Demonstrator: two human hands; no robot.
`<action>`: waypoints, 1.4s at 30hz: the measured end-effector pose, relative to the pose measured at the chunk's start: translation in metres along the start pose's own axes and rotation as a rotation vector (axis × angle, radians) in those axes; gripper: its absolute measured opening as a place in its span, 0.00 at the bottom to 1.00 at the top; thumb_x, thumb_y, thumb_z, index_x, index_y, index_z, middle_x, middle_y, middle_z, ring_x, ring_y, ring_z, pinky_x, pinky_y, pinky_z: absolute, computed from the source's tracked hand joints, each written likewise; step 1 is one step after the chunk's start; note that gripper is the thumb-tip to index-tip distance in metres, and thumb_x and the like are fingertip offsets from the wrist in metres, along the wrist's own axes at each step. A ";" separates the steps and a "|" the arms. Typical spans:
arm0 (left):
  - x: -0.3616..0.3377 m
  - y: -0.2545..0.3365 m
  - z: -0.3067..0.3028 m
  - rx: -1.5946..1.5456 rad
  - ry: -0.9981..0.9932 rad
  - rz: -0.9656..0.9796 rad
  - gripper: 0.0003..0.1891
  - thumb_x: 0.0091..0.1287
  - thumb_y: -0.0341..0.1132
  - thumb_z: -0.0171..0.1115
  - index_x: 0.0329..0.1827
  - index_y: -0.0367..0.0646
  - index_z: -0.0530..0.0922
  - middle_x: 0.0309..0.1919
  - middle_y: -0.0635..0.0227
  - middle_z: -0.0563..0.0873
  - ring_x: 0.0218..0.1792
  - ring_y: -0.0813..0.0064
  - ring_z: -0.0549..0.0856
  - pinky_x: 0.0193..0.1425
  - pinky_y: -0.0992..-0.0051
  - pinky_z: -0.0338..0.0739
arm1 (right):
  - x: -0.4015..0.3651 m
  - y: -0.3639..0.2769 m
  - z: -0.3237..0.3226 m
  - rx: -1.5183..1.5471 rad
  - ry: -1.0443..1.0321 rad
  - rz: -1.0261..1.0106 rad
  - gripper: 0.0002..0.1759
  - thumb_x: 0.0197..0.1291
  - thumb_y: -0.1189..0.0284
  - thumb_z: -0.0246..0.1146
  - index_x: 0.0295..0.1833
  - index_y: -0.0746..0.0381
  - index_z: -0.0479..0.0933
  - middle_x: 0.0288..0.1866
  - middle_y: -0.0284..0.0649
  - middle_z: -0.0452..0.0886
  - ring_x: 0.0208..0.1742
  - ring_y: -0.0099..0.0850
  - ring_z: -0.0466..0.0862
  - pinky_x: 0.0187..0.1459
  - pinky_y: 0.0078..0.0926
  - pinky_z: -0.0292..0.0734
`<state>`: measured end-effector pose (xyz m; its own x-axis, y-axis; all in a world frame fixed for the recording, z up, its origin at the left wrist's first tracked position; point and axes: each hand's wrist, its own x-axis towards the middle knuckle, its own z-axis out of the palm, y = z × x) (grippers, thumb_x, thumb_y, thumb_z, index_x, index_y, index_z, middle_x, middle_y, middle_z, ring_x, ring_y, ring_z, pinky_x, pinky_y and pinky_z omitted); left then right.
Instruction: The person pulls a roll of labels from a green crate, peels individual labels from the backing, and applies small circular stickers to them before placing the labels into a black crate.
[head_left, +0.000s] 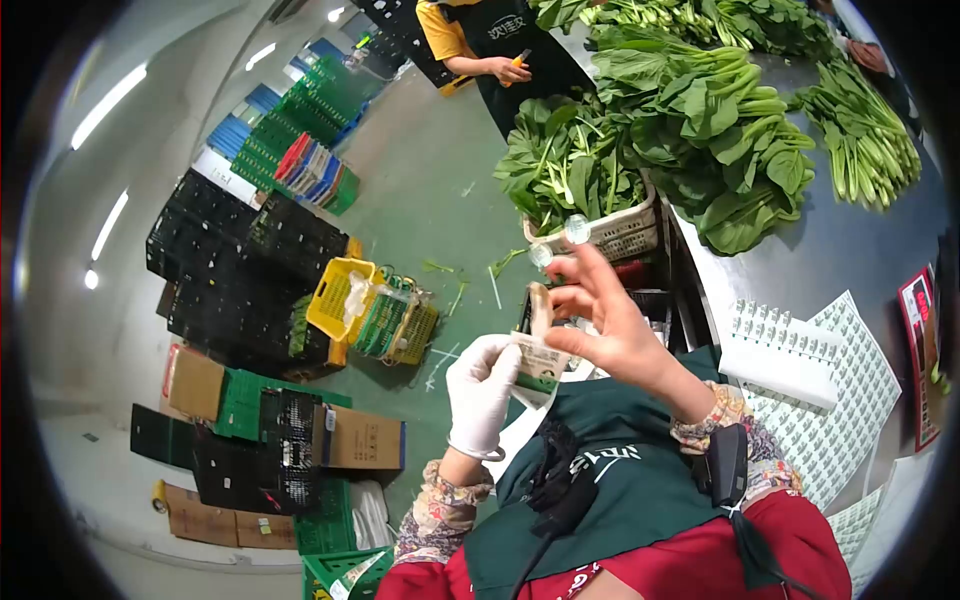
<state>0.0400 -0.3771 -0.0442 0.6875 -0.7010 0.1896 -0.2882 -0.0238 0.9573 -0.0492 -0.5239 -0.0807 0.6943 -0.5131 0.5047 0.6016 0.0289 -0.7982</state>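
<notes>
My left hand (476, 392), in a white glove, pinches a small printed label (540, 365) with a green band between thumb and fingers, in front of the apron. My bare right hand (622, 335) is just right of it, fingers spread and the thumb right at the label's edge. Small round clear stickers (577, 229) cling to the tips of its raised fingers. A narrow tan strip (541, 308) stands up between the two hands. Beyond the right hand is a pale plastic crate (612, 232) heaped with leafy greens (570, 165).
On the metal table (810, 235) lie piles of leafy greens (700, 120), sticker sheets (835, 400) and a folded white strip (780, 355). Across the table's far end stands a person (510, 55) holding an orange-handled tool. Stacked crates (385, 315) and cardboard boxes (365, 437) stand on the left floor.
</notes>
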 end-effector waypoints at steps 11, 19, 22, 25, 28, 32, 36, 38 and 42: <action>0.005 -0.026 -0.030 -0.194 0.071 -0.198 0.06 0.63 0.30 0.60 0.34 0.36 0.80 0.27 0.75 0.81 0.29 0.88 0.76 0.34 0.84 0.72 | -0.010 0.003 0.032 0.124 -0.074 0.225 0.42 0.55 0.84 0.62 0.73 0.61 0.51 0.47 0.35 0.67 0.37 0.17 0.75 0.44 0.16 0.72; 0.043 -0.105 -0.049 -0.128 0.155 -0.161 0.07 0.64 0.30 0.58 0.34 0.33 0.80 0.27 0.71 0.82 0.27 0.85 0.77 0.33 0.82 0.73 | -0.011 -0.021 0.041 0.278 -0.113 0.442 0.49 0.54 0.85 0.63 0.76 0.54 0.43 0.43 0.36 0.70 0.38 0.18 0.75 0.44 0.16 0.73; 0.061 -0.115 -0.060 -0.081 0.222 -0.097 0.07 0.65 0.29 0.58 0.38 0.34 0.80 0.30 0.72 0.83 0.31 0.86 0.78 0.37 0.83 0.73 | -0.012 -0.034 0.031 0.150 -0.026 0.369 0.52 0.50 0.89 0.63 0.76 0.52 0.43 0.44 0.38 0.71 0.38 0.19 0.77 0.42 0.16 0.74; 0.079 -0.109 -0.062 -0.025 0.273 -0.004 0.08 0.66 0.30 0.57 0.39 0.33 0.80 0.31 0.72 0.83 0.33 0.86 0.77 0.39 0.82 0.73 | -0.011 0.012 -0.020 -0.427 0.140 0.185 0.47 0.51 0.88 0.61 0.74 0.59 0.48 0.45 0.35 0.68 0.34 0.18 0.78 0.37 0.14 0.74; 0.095 -0.106 -0.061 -0.060 0.295 0.038 0.09 0.66 0.32 0.57 0.39 0.32 0.79 0.32 0.70 0.83 0.33 0.85 0.78 0.41 0.80 0.73 | -0.014 0.049 -0.088 -0.980 0.285 0.163 0.39 0.48 0.86 0.61 0.69 0.66 0.57 0.37 0.42 0.71 0.29 0.29 0.76 0.36 0.24 0.74; 0.103 -0.093 -0.054 -0.094 0.247 0.075 0.10 0.67 0.33 0.58 0.40 0.33 0.79 0.32 0.70 0.83 0.34 0.84 0.78 0.41 0.80 0.73 | -0.027 0.080 -0.170 -1.467 0.260 0.095 0.44 0.47 0.89 0.57 0.72 0.58 0.53 0.41 0.50 0.69 0.39 0.48 0.76 0.40 0.40 0.73; 0.110 -0.086 -0.043 0.004 0.211 0.110 0.11 0.67 0.34 0.57 0.40 0.32 0.79 0.33 0.67 0.83 0.34 0.82 0.78 0.42 0.79 0.73 | -0.023 0.081 -0.172 -1.753 0.211 0.199 0.46 0.47 0.89 0.53 0.73 0.52 0.52 0.40 0.49 0.68 0.39 0.48 0.76 0.42 0.42 0.74; 0.112 -0.092 -0.038 -0.067 0.178 0.090 0.12 0.68 0.35 0.56 0.41 0.32 0.79 0.34 0.65 0.83 0.34 0.81 0.78 0.42 0.78 0.73 | -0.021 0.083 -0.167 -1.890 0.181 0.290 0.45 0.47 0.87 0.55 0.72 0.52 0.53 0.41 0.47 0.68 0.42 0.46 0.75 0.43 0.40 0.74; 0.108 -0.089 -0.023 -0.088 0.101 0.059 0.13 0.68 0.35 0.56 0.42 0.32 0.78 0.35 0.64 0.83 0.36 0.78 0.79 0.43 0.77 0.74 | -0.016 0.084 -0.170 -2.106 0.207 0.291 0.44 0.47 0.81 0.60 0.72 0.53 0.54 0.44 0.42 0.70 0.49 0.38 0.73 0.45 0.32 0.71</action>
<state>0.1551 -0.4346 -0.1040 0.7359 -0.6240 0.2630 -0.2736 0.0812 0.9584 -0.0768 -0.6594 -0.2118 0.5316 -0.7390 0.4138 -0.8160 -0.5778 0.0166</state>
